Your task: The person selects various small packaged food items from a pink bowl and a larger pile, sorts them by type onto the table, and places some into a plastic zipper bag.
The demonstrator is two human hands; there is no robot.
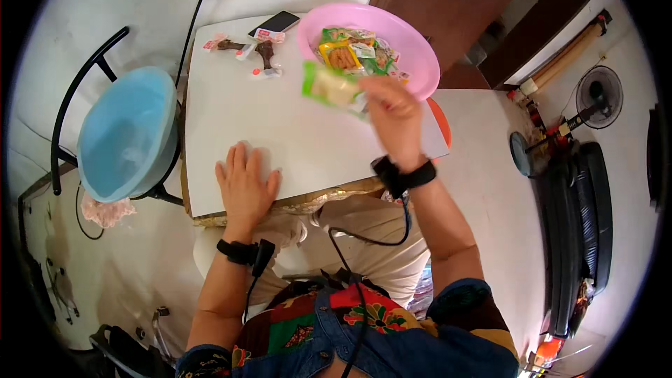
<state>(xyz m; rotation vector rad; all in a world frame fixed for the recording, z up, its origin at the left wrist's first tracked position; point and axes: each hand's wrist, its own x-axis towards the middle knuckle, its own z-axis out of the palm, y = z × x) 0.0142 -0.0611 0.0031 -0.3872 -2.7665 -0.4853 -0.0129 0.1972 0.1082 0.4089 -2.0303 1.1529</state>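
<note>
My right hand point(393, 112) grips one end of a green and pale snack packet point(330, 87), blurred by motion. The packet hangs over the white table in front of a pink plastic basin point(420, 56). Inside that basin lie several packaged snacks, among them a yellow packet point(341, 57) with brown pieces showing. Resting flat near the table's front edge, my left hand point(246, 180) has its fingers spread and nothing in it. Clear-wrapped dark brown meat snacks point(264, 54) lie at the far left of the table, apart from both hands.
A dark phone point(275, 23) lies at the table's back edge. To the left, a light blue basin point(129, 133) sits on a black-framed chair point(91, 63). An orange rounded thing point(439, 124) shows beside the table's right edge. Farther right stand a fan point(598, 96) and a black sofa point(575, 231).
</note>
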